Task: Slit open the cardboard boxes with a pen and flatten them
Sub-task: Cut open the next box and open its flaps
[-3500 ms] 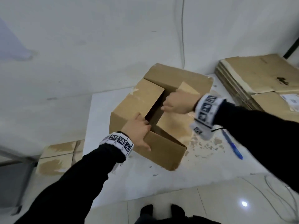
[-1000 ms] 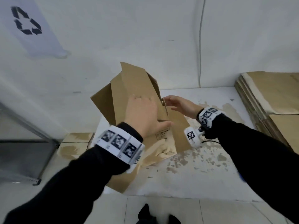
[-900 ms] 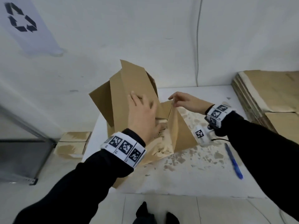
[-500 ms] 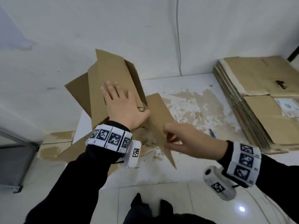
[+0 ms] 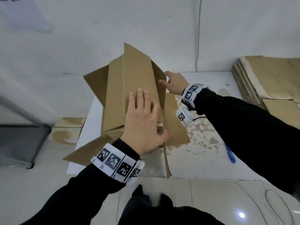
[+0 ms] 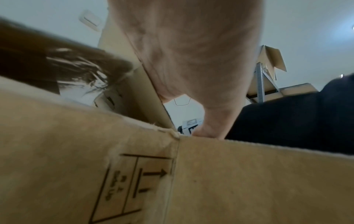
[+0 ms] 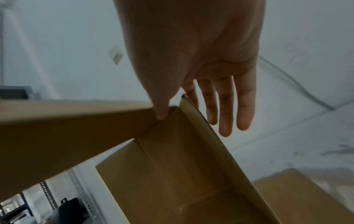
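A brown cardboard box (image 5: 134,88) lies half collapsed on the white table (image 5: 203,166), its flaps splayed out. My left hand (image 5: 142,120) presses flat on the box's top panel, fingers straight and thumb spread toward a lower flap. In the left wrist view the palm (image 6: 191,53) sits above the printed side of the box (image 6: 76,166). My right hand (image 5: 172,82) is at the box's far right edge. Its thumb (image 7: 162,113) touches the panel corner and its fingers (image 7: 226,106) lie straight behind the flap (image 7: 201,128). The blue pen (image 5: 230,155) lies loose on the table under my right forearm.
A stack of flattened cardboard (image 5: 267,78) lies at the table's right end. A small taped box (image 5: 68,129) sits on the floor left of the table, beside a metal rack (image 5: 19,135). A white wall rises close behind. Cables trail over the floor tiles (image 5: 276,202).
My right hand has moved from the near front of the box to its far right edge. The left hand stays pressed on the top panel, and the box lies flatter.
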`<state>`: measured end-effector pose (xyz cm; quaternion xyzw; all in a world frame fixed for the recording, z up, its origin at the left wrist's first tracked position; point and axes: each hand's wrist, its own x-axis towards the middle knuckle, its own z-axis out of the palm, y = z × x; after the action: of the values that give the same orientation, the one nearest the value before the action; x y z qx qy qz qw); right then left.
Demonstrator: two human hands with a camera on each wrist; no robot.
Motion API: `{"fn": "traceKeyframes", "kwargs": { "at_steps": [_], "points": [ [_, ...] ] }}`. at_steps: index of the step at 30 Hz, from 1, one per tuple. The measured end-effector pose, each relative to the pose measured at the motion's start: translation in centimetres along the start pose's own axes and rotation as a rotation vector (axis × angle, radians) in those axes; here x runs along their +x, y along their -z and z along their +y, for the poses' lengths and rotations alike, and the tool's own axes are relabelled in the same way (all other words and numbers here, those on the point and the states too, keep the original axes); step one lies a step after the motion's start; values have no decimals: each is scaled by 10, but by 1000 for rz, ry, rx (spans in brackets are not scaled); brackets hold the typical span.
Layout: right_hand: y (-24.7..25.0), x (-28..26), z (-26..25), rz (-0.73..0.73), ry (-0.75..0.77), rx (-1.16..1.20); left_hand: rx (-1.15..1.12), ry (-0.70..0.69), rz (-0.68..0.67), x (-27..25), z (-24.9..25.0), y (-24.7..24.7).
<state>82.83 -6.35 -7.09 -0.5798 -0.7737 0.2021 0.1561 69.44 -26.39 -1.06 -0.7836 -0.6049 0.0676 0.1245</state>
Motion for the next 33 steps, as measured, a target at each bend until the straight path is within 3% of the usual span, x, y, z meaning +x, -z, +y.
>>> {"fn": "traceKeyframes", "kwargs": {
  "at_steps": [3,8,10,12,17,20,26,30,33],
  "points": [
    [16,13,14,26,-28,49,-37,-13,10,-2,-12,-3],
    [63,29,79,139,-384,507,-114,-152,109,-1,-26,-16],
    [65,19,89,165,-446,534,-94,-176,73,6,-18,-14],
    [62,-11,77,114,-359,526,-47,-159,21,19,-9,-14],
    [17,-169,-5,43,-139,934,-37,-113,-5,79,-2,-33],
    [-36,-215,-22,-62,-131,867,-39,-90,-22,118,5,-56],
    [-94,-169,39,189,-528,629,-14,-85,-124,160,22,-142],
    [-105,-148,66,77,-692,465,-6,-173,-239,158,30,-190],
    [-107,-142,85,7,-744,407,-78,-241,-199,152,32,-193]
  ]
}}
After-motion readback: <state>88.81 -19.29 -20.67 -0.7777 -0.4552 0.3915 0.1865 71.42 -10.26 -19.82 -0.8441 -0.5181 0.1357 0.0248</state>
